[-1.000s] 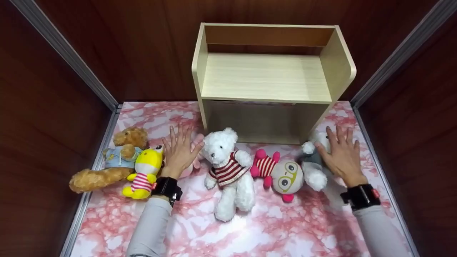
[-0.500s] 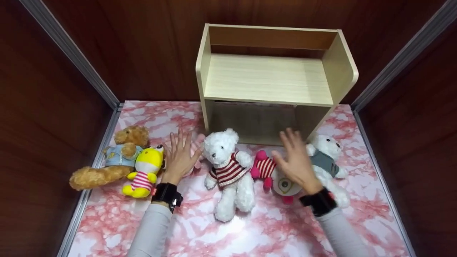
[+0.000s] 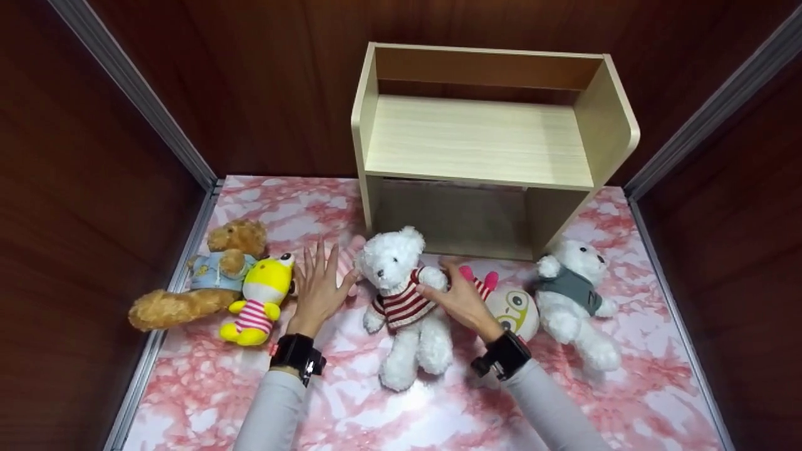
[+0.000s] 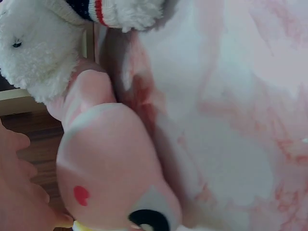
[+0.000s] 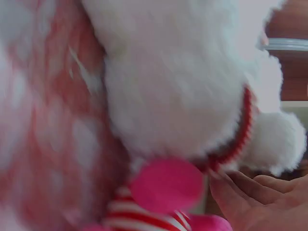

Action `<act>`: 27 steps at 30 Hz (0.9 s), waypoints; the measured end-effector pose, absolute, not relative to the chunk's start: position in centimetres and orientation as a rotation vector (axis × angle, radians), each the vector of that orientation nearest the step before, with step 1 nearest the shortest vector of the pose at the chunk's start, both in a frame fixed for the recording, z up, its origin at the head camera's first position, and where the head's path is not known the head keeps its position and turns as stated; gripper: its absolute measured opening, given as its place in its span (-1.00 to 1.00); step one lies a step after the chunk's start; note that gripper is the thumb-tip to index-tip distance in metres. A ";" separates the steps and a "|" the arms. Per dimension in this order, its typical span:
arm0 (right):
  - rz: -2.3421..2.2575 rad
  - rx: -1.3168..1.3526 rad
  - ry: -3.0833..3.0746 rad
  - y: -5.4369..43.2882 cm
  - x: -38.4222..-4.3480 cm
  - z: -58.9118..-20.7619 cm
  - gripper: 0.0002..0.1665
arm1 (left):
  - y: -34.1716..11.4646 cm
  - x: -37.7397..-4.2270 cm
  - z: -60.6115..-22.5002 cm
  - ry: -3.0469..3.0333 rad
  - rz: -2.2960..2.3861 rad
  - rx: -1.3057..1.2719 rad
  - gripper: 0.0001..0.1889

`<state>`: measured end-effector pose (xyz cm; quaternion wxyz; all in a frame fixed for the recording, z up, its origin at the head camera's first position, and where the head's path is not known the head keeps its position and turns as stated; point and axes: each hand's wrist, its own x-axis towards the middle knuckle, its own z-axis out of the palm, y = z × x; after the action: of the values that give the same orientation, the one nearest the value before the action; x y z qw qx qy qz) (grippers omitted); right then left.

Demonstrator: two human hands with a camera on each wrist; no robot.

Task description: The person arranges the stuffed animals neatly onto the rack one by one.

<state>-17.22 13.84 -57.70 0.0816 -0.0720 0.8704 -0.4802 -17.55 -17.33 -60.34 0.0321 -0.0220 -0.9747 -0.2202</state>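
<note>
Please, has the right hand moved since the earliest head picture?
Yes, leftward: the right hand was beyond the right side of the shelf; now it is in front of the shelf, at the striped bear.

White bear (image 3: 390, 258) fluffy plush; striped sweater (image 3: 407, 305) knitted; pink toy (image 4: 110, 149) smooth cloth; shelf (image 3: 476, 138) matt wood-look

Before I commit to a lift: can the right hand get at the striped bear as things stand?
Probably yes: the right hand is right at the side of the striped bear, with nothing visible between them.
</note>
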 end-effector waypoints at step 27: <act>-1.538 -0.210 2.498 12.6 -17.7 -60.7 -0.47 | -17.5 -17.1 -61.5 -2.935 -0.809 -0.093 -0.26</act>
<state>-17.71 12.62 -60.67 0.1001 -0.0709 0.8451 -0.5203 -17.07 -17.49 -61.46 0.0479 -0.0305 -0.9625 -0.2653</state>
